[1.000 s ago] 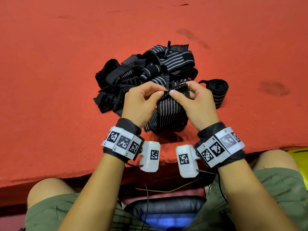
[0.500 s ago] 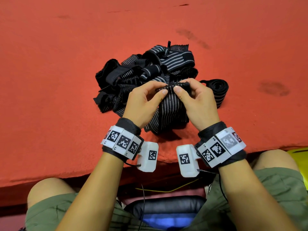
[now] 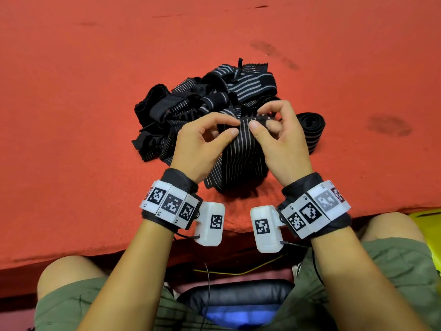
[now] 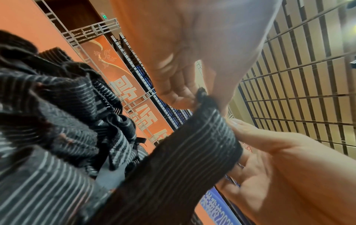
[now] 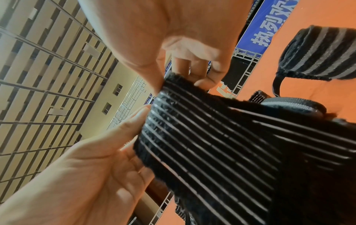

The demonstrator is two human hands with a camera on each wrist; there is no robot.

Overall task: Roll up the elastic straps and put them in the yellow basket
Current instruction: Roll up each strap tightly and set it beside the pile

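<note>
Black strap (image 3: 241, 149) with thin pale stripes is held up over red table (image 3: 71, 115), top edge pinched by left hand (image 3: 202, 144) and right hand (image 3: 281, 139). Lower part hangs down to table. Pile of loose straps (image 3: 202, 101) is seen just behind. One rolled strap (image 3: 310, 130) lies at right. Yellow basket (image 3: 429, 218) corner is seen at far right.

Both forearms reach forward side by side, wrists banded. The left hand (image 3: 202, 142) and the right hand (image 3: 280, 139) meet thumb to thumb at the strap (image 3: 241, 149), each pinching its top edge with curled fingers.
</note>
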